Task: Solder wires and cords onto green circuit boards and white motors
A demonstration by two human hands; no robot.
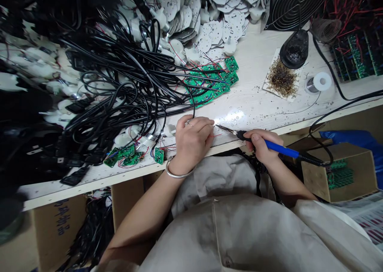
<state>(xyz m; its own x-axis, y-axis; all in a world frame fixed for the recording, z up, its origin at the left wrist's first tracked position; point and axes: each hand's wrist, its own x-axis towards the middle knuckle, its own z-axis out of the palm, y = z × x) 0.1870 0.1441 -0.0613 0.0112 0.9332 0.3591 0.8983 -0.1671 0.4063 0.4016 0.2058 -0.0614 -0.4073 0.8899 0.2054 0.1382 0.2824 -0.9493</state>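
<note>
My right hand (261, 144) grips a blue-handled soldering iron (269, 144) at the near edge of the white bench (254, 100). The iron's tip points left and reaches the fingertips of my left hand (191, 138). My left hand is closed, knuckles up, pinching something small near thin red wires (217, 135); I cannot make out what it holds. It wears a ring and a silver bangle (176, 172). A black cable (194, 104) runs down to this hand from the tangle behind.
A big tangle of black power cords (119, 80) fills the left. Green circuit boards (212, 82) lie mid-bench, more by the edge (125, 156). White round plates (209, 20) pile up at the back. A solder spool (320, 81), iron stand (295, 48), fan (296, 2) and cardboard box (338, 172) sit right.
</note>
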